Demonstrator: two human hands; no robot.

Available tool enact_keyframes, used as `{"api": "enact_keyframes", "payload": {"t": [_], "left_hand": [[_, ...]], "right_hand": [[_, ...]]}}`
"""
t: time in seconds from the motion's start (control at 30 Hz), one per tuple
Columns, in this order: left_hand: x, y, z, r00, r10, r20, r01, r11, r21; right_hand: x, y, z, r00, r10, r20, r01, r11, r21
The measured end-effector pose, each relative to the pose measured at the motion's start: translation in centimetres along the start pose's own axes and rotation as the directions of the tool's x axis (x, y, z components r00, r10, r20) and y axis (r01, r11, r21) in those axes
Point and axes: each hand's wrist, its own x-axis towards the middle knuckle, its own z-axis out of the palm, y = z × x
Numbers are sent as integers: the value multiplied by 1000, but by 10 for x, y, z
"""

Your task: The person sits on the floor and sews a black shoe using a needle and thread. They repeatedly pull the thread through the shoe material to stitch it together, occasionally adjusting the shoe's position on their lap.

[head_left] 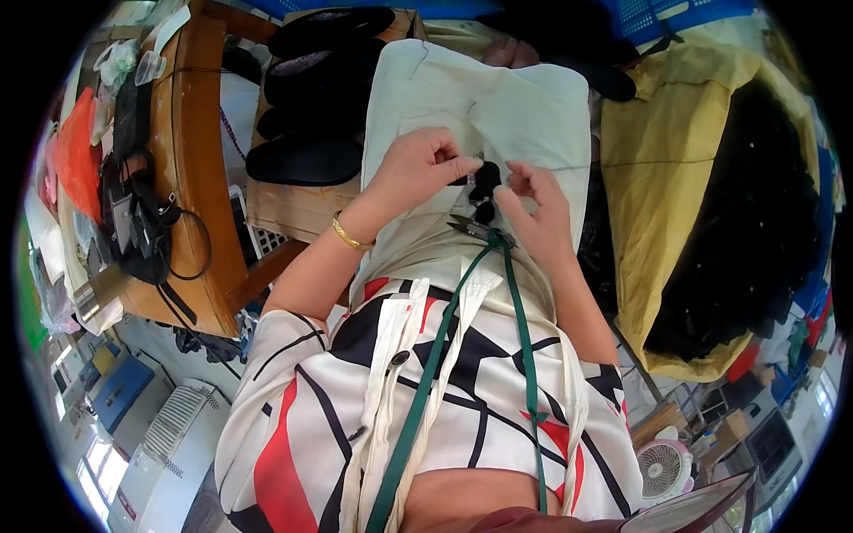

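Note:
A cream cloth (480, 98) covers my lap. Small black pieces (485, 180) lie on it between my hands, their kind unclear. My left hand (425, 167) is beside them, thumb and forefinger pinched together; whatever lies in the pinch is too small to make out. Just right of the pieces is my right hand (538, 209), its fingers curled and its thumb apart from the forefinger. A thin dark thread (640, 163) runs from near my right hand out to the right. Below the pieces, small dark snips (471, 228) hang on a green ribbon (435, 355).
Several black shoes (302, 160) lie on a cardboard box (289, 209) at the upper left. A wooden stand (200, 178) is farther left, with a black strapped bag (142, 222). To the right, a yellow sack (657, 115) holds many black pieces. A pink fan (665, 466) is at the lower right.

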Motion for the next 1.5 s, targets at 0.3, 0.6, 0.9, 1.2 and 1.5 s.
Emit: {"api": "enact_keyframes", "payload": {"t": [0.3,0.6,0.9,1.2,1.5], "left_hand": [[-21,-20,15,963,-192,188,263,823,-504],[-22,-19,8,946,-39,321,183,884,-430],[-29,-16,10,985,-98,144,145,916,-373],[-31,-4,-2,838,546,5,-520,794,314],[-32,3,-4,738,665,114,-662,680,315]], "right_hand": [[3,1,24,963,215,163,-270,727,632],[-8,2,40,986,166,7,-147,853,502],[-11,10,32,982,185,-33,-159,914,374],[4,5,-25,950,168,264,-254,907,337],[14,-27,-37,852,23,524,-51,998,38]]}}
